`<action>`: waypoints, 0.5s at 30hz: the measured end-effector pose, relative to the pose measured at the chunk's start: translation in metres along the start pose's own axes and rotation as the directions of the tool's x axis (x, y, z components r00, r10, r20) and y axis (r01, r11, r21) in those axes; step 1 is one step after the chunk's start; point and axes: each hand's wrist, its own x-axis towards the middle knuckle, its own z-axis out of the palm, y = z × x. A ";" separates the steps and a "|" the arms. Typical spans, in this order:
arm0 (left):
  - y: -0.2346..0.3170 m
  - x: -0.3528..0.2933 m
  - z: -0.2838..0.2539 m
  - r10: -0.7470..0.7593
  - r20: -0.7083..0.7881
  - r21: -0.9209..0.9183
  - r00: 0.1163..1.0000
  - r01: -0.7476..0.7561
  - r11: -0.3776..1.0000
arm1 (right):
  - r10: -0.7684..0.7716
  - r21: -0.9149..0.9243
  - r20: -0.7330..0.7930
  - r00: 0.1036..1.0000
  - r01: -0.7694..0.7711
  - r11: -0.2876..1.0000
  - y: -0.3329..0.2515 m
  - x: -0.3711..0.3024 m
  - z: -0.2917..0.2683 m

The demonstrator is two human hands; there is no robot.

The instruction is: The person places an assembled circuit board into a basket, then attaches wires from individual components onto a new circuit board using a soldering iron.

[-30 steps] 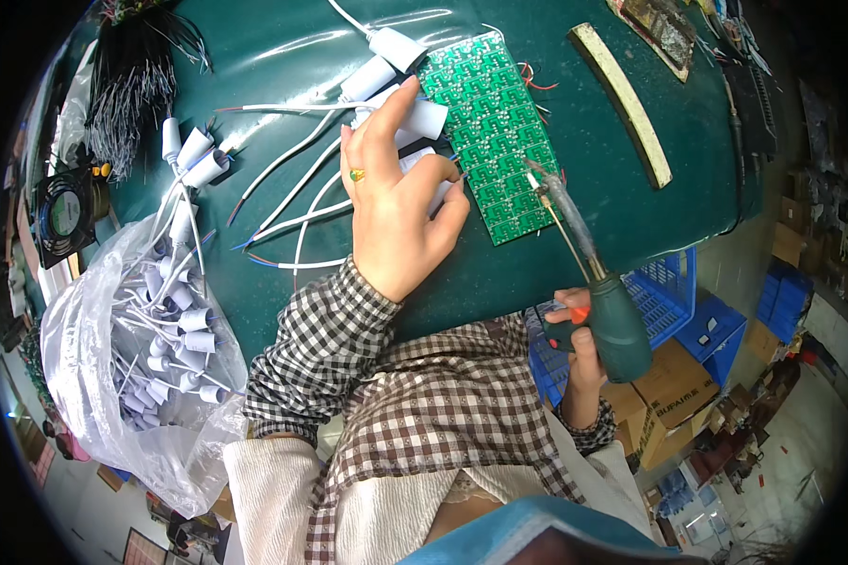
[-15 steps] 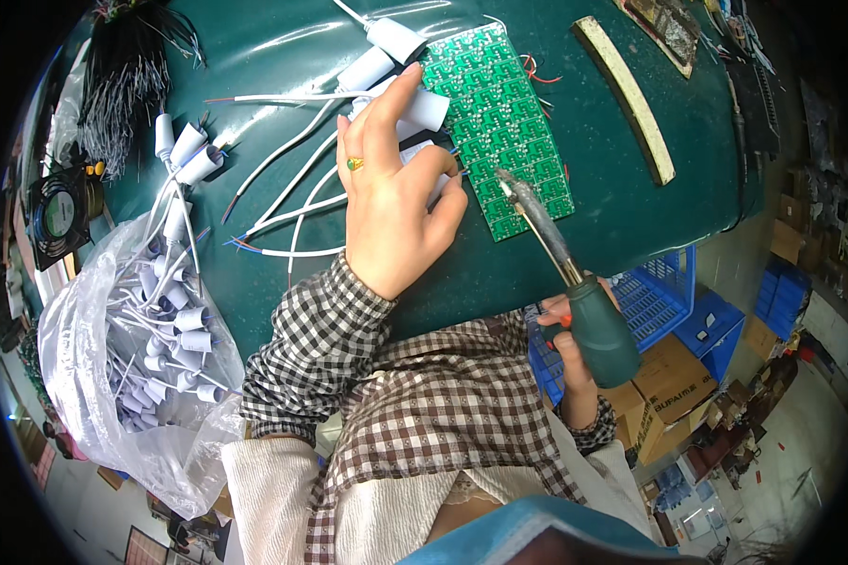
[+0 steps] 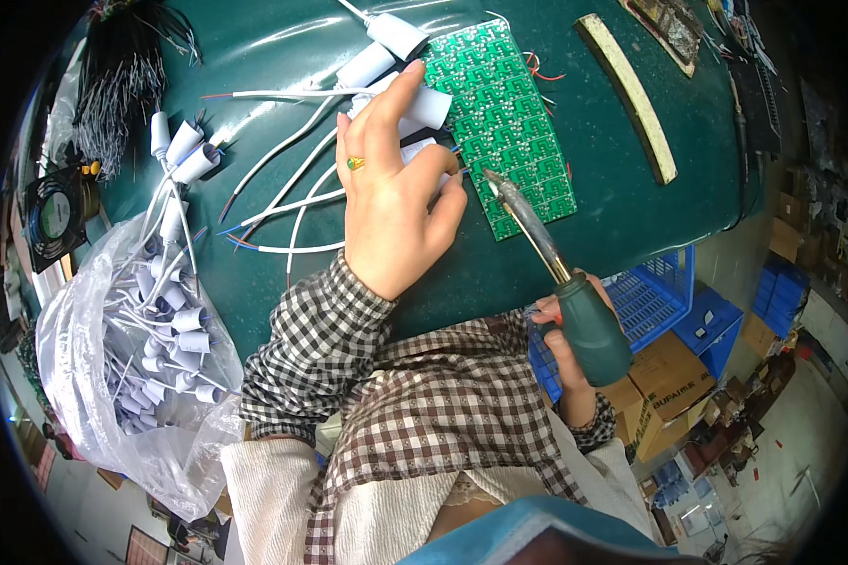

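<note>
My left hand is closed on a white cylindrical cable housing beside the left edge of a green circuit board panel. Thin blue wire ends reach from that housing onto the panel. In my right hand is a soldering iron with a thick dark green handle. Its metal tip hangs over the panel's lower left part, close to the wire ends; whether it touches cannot be told. More white housings with white cables lie beyond my left fingers, partly covered by them.
A clear plastic bag full of white cabled housings hangs at the table's left. Black wires are bundled at the far left, near a small fan. A curved pale strip lies right of the panel. A blue crate stands lower right.
The soldering iron has shifted left with my right hand, its tip now nearer the wire ends at the panel's left edge. My left hand stays in place.
</note>
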 end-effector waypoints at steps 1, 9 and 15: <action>0.000 0.000 0.000 -0.001 0.000 -0.001 1.000 0.001 1.000 | 0.001 -0.001 0.001 1.000 -0.001 1.000 0.000 0.000 0.000; 0.002 0.000 0.000 -0.002 -0.006 0.004 1.000 0.002 1.000 | 0.006 -0.014 -0.013 1.000 -0.006 1.000 -0.001 -0.001 0.001; 0.003 -0.001 0.004 -0.011 -0.036 -0.020 0.999 0.011 1.000 | 0.036 -0.023 -0.025 0.999 -0.037 0.999 -0.005 0.000 0.002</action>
